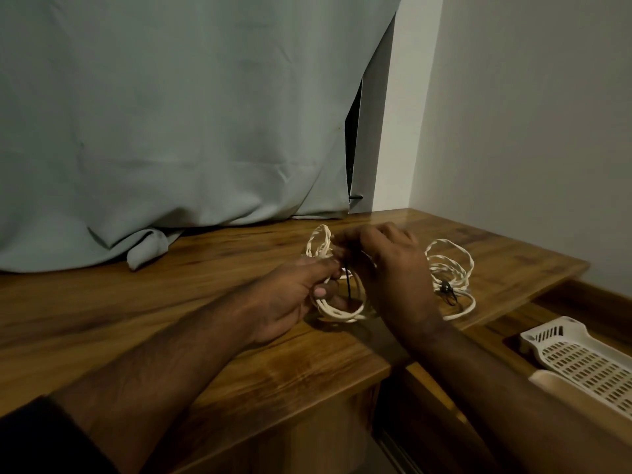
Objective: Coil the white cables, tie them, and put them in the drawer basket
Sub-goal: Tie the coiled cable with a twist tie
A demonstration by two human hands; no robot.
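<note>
Nearest the camera, at lower right, the white slotted drawer basket (pixel 581 362) lies in an open drawer below the table edge; no cable shows in the visible part of it, so the storing step is judged not yet begun. Just beyond, on the wooden table (pixel 171 302), the left hand (pixel 290 295) grips a coil of white cable (pixel 338 311), its fingers curled round the loops. The right hand (pixel 386 265), close against the left, has its fingertips bunched over the top of this coil, apparently pinching a thin black tie (pixel 348 283) that hangs down across the loops; the exact hold is hidden. This coil is thus wound and appears to be at the tying stage. Farther right on the table, partly behind the right hand, a second white coil (pixel 451 271) rests with a dark tie (pixel 447 289) already fastened, awaiting transfer. At the far edge, a grey-green curtain (pixel 171 114) drapes onto the table top.
</note>
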